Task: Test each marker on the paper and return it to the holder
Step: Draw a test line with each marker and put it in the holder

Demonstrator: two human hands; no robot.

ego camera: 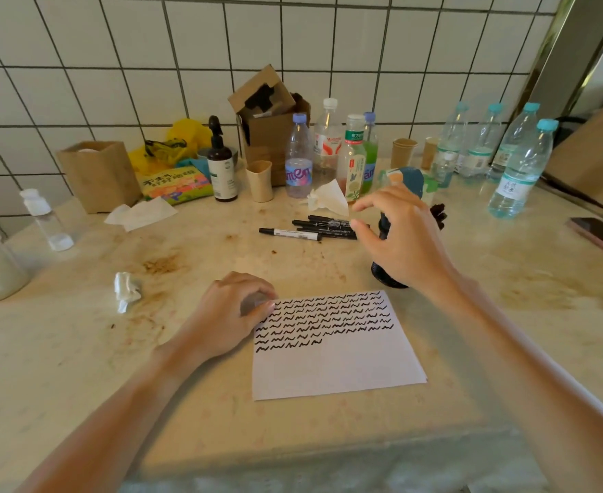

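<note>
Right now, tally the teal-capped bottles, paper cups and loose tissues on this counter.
Teal-capped bottles: 4
Paper cups: 3
Loose tissues: 3
Total: 10

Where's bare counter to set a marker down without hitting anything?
Free: the counter left of the paper, below the crumpled tissue; also right of the paper, short of the phone. Crowded: the back edge, with the bottles and loose markers.
</note>
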